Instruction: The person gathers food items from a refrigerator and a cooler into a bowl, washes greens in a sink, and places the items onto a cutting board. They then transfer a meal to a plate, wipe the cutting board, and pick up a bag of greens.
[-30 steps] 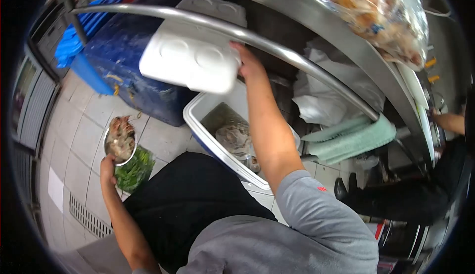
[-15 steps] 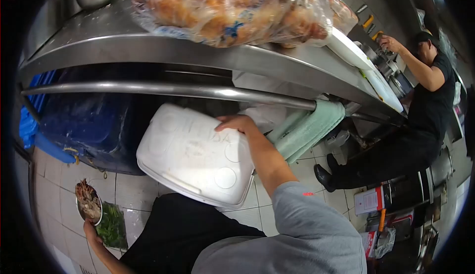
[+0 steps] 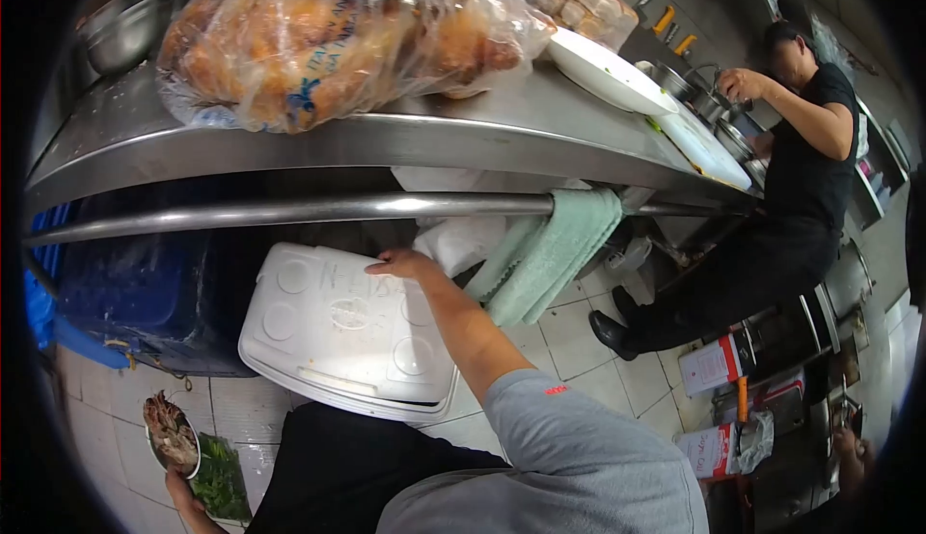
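Note:
At the lower left my left hand (image 3: 183,491) is closed on the rim of a bowl (image 3: 199,457) heaped with prawns (image 3: 172,430). Right beside the bowl is a clear bag of leafy greens (image 3: 220,481), overlapping it in this view. My right hand (image 3: 405,264) grips the far edge of a white cooler lid (image 3: 333,327), fingers over its top and the thumb side out of sight. The lid has round recesses and an oval mark, and a white rim shows under its near edge.
Above is a steel counter (image 3: 386,138) with bagged browned food (image 3: 338,32), a white plate (image 3: 612,71) and a cutting board (image 3: 709,148). A steel rail (image 3: 289,211) carries a green towel (image 3: 550,254). A blue cooler (image 3: 125,293) stands left; a person in black (image 3: 820,167) works at right.
The white lid now lies flatter, its round recesses and oval mark clearly visible. My right hand stays on its far edge. My view has shifted, and the bowl remains in my left hand.

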Motion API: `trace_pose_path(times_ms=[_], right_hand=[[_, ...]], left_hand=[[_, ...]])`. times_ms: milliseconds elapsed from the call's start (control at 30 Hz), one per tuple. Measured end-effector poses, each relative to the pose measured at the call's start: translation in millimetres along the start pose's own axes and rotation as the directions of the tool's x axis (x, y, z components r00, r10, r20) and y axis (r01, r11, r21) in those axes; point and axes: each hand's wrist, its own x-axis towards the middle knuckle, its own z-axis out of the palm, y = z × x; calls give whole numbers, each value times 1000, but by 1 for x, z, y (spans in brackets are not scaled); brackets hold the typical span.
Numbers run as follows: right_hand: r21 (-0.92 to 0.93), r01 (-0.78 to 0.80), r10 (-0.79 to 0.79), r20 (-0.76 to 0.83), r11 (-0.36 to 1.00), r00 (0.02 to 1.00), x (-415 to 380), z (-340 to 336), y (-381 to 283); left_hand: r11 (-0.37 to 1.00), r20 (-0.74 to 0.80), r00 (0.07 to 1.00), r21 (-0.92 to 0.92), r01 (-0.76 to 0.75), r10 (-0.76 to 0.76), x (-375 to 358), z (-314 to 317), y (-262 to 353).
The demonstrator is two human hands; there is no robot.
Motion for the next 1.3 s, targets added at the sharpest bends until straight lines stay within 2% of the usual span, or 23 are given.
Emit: trace_pose_path(times_ms=[67, 233, 300, 333, 400, 467, 533, 700, 767, 800, 867, 900, 933, 967, 1000, 1067, 1100, 1133, 1167, 1200, 1233, 1267, 1300], right_hand=[[-44, 11, -10, 30, 999, 999, 7, 4, 4], [-73, 85, -83, 38, 994, 996, 12, 18, 9], [-28, 77, -76, 39, 997, 996, 2, 15, 3], [7, 75, -75, 47, 997, 996, -2, 13, 2], [-9, 72, -71, 72, 997, 995, -13, 5, -5], [-23, 61, -59, 91, 998, 994, -14, 7, 0], [-110, 18, -25, -65, 994, 998, -10, 16, 14], [-36, 19, -14, 135, 999, 991, -15, 2, 1], [-211, 62, -63, 4, 976, 998, -10, 8, -6], [-214, 56, -58, -1, 975, 998, -13, 10, -21], [-372, 135, -235, -238, 919, 942, -21, 23, -58], [-373, 135, -234, -234, 918, 944, -33, 33, -76], [-441, 187, -388, -425, 878, 818, -47, 49, -97], [-513, 226, -525, -570, 828, 632, -54, 67, -106], [-509, 255, -539, -552, 822, 637, -56, 88, -101], [-513, 158, -419, -446, 844, 791, -38, 114, -84], [-491, 189, -432, -445, 850, 784, -33, 126, -75], [-484, 233, -462, -433, 844, 774, -25, 127, -66], [-569, 256, -548, -430, 782, 718, -17, 130, -57], [-565, 271, -561, -438, 779, 702, -22, 130, -62], [-578, 311, -625, -485, 754, 612, -22, 134, -60], [-612, 295, -650, -505, 734, 568, -35, 139, -73], [-558, 288, -573, -444, 778, 689, -70, 139, -105]], left_hand=[[996, 110, 994, -87, -9, 19, 5, 7, 3], [995, -56, 998, 100, 25, -19, 8, 11, 18], [997, -2, 999, -75, 32, -32, 11, 13, 21], [997, 10, 999, -70, 31, -31, 11, 15, 19], [942, -40, 987, -307, 138, -157, 15, 27, 20], [962, -26, 992, -247, 114, -124, 13, 37, 28], [988, 2, 997, -138, 71, -71, 3, 58, 42], [998, 45, 999, -56, 32, -29, -4, 73, 52], [999, 64, 998, -47, 19, -16, -4, 77, 54], [999, 70, 998, -42, 9, -6, -3, 78, 55], [1000, 92, 996, -28, -9, 11, -1, 79, 57], [999, 97, 995, -29, -20, 23, 0, 79, 56], [999, 106, 994, -28, -35, 38, 2, 76, 55], [998, 115, 992, -29, -56, 59, 4, 72, 51], [994, 147, 983, -42, -101, 106, 9, 64, 46], [964, 221, 938, -79, -254, 266, 6, 53, 32], [972, 104, 983, -196, -127, 149, 8, 51, 25], [973, 73, 981, -160, -164, 177, -3, 48, 26], [960, 50, 958, -23, -280, 281, 2, 34, 6], [957, -68, 972, -174, -234, 225, -7, 34, 5], [940, -195, 972, -287, -184, 131, -24, 43, 18], [977, -95, 991, -184, -107, 91, -23, 31, 23], [990, -175, 983, -137, 38, -62, -19, 17, 12]])
